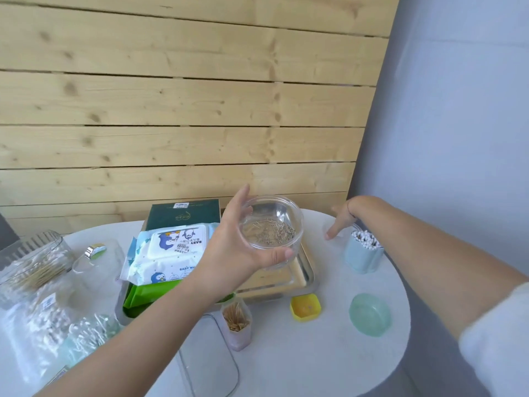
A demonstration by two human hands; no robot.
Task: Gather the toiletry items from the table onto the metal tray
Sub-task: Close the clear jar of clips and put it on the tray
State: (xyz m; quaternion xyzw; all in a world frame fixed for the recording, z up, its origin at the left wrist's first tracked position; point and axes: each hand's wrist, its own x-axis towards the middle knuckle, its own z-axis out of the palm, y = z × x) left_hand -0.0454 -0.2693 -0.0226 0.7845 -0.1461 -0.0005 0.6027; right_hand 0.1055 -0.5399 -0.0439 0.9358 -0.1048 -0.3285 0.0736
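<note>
My left hand [234, 245] grips a clear round container of small metal pins [272, 227] and holds it in the air above the right part of the metal tray [310, 277]. On the tray's left part lie baby wipe packs [166, 253] over a green pack [143, 296]. My right hand [340, 219] reaches to the table's far right, fingers down on a clear lid [329, 229] beside a pale blue cup of cotton swabs [363, 250]. A pink toothpick holder [237, 322] stands in front of the tray.
A yellow lid [305, 306] and a green lid [370, 313] lie on the round white table [300, 362]. Clear jars and bags of swabs [34, 276] crowd the left. A dark green box [183, 216] stands behind the tray against the wooden wall. A clear flat lid [209, 362] lies near me.
</note>
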